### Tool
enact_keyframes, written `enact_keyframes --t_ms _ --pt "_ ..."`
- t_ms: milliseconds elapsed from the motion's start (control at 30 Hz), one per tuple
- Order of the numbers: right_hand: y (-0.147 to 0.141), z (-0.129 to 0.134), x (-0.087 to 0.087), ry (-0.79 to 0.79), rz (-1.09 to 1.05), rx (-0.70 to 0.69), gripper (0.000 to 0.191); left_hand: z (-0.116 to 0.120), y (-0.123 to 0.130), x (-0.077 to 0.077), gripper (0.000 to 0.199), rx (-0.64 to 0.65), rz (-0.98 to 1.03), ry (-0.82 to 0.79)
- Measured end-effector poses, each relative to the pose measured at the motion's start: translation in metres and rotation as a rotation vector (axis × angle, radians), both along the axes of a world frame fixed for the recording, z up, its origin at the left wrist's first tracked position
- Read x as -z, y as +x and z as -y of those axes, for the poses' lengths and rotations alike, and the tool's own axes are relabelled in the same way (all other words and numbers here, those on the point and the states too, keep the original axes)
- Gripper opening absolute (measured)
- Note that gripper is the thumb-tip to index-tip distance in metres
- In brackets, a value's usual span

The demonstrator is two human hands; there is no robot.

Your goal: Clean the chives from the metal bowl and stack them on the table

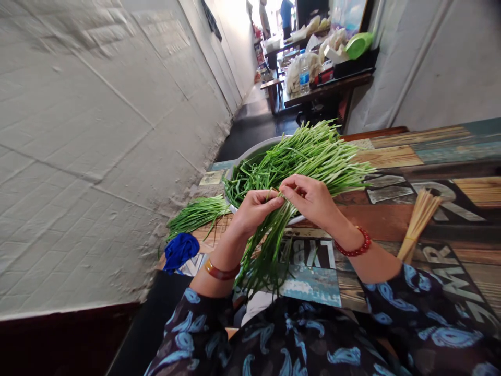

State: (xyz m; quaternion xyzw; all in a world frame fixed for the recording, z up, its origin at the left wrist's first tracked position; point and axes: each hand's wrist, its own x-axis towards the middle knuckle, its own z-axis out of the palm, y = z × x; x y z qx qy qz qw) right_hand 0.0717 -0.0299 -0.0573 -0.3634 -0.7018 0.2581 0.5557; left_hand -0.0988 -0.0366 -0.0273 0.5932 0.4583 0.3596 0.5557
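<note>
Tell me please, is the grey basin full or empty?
Full: the basin holds green stalks, heaped above its rim and jutting past it.

Left grip [258,206] and right grip [307,196] pinch green stalks [270,241]

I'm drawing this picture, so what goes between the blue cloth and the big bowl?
In the head view, a small bunch of green stalks lies between the blue cloth and the big bowl.

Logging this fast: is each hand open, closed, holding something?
Left hand: closed, holding a bunch of greens.
Right hand: closed at the bunch's top; exact pinch unclear.
</note>
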Motion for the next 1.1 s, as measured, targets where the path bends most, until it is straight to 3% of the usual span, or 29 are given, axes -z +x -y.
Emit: enact_keyframes --t_ms 133,333,533,800,1100 --pt "-0.003 -0.003 0.002 -0.001 0.012 0.067 0.017 0.000 0.003 -0.001 0.044 0.000 0.004 -0.021" --pt "0.014 0.005 -0.001 -0.165 0.000 -0.047 0.020 0.000 -0.003 -0.009 0.043 -0.053 0.047 -0.040" --pt "0.030 0.033 0.024 -0.372 0.044 -0.102 0.023 -0.004 -0.005 -0.006 0.042 -0.039 0.083 -0.008" --pt "0.035 0.040 0.040 -0.195 0.080 0.068 0.020 -0.010 0.005 0.004 0.047 0.032 0.068 -0.074" --pt "0.034 0.043 0.048 -0.141 0.018 0.135 0.018 -0.014 0.010 0.008 0.041 0.029 0.115 -0.173"
